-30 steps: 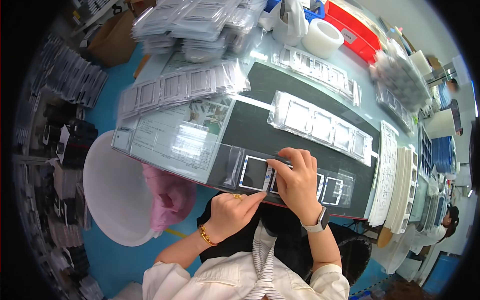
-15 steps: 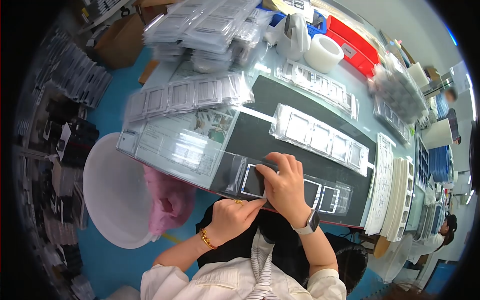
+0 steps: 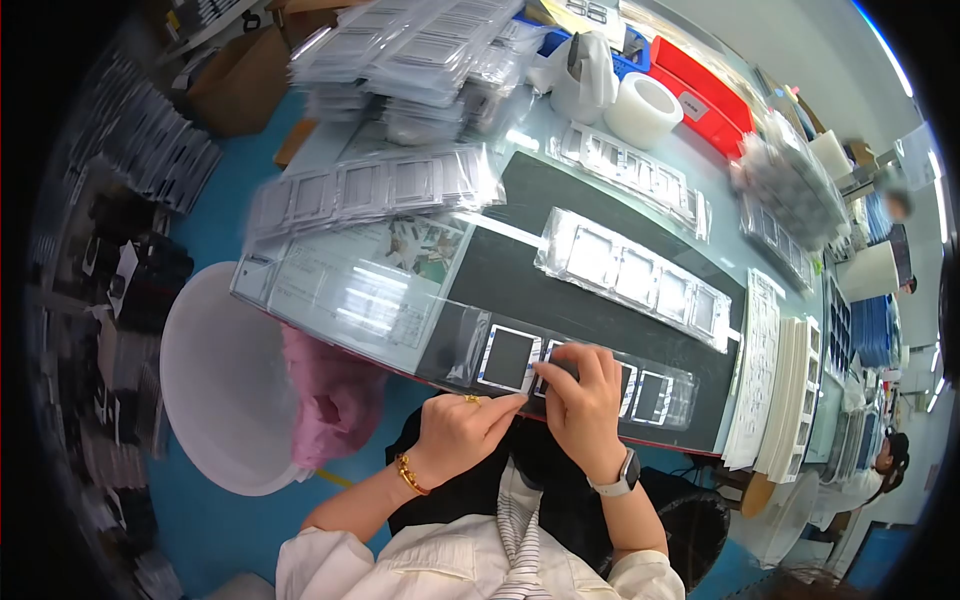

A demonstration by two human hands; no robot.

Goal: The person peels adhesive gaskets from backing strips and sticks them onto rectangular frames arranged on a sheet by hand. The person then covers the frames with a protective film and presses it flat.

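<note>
A clear plastic strip (image 3: 465, 350) holding several dark rectangles with white borders lies along the near edge of the dark mat (image 3: 540, 190). The leftmost white-bordered frame (image 3: 508, 358) shows fully. My left hand (image 3: 462, 435) is closed at the table edge below it, fingertips pointing right at its lower corner. My right hand (image 3: 585, 405) bends over the strip, thumb and fingertips drawn together at the gap beside that frame, covering part of the middle frames. Whatever either hand pinches is too small to make out. Farther back lies a shiny bagged stack of frame strips (image 3: 635, 280).
More bagged strips (image 3: 380, 190) lie at the left, with tall piles behind. A red bin (image 3: 700, 95), a tape roll (image 3: 643, 108) and a blue basket (image 3: 630, 55) stand at the back. White sheets (image 3: 755, 370) line the right; a white tub (image 3: 225, 390) stands left below.
My right hand has shifted right and slightly down, uncovering the leftmost frame. Its fingers are now more curled. My left hand stays in nearly the same place.
</note>
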